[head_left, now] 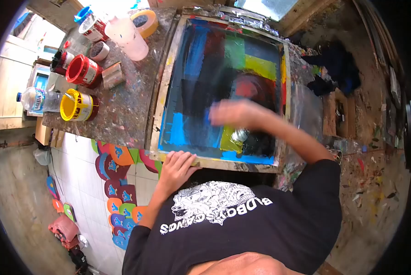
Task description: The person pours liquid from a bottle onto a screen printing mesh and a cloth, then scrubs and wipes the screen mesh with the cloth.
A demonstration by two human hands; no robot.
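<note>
A screen printing frame [219,161] with a wooden border lies on the worktable. Its mesh carries patches of blue, green, yellow, red and black. At the near left corner, my left hand [178,167] grips the border, fingers over the top and thumb at the edge. My right hand [235,113], blurred by motion, is over the middle of the mesh with its fingers closed. A small bluish bit shows at its fingertips; what it is I cannot make out. Beneath my right wrist, a shiny wet spot [240,135] reflects light.
Left of the frame on the stained table [123,112] stand a yellow paint can [79,106], a red paint can [84,72], a pale plastic bottle [127,39], a tape roll [144,24] and a small block [113,75]. Colourful printed pieces [118,201] lie on the tiled floor.
</note>
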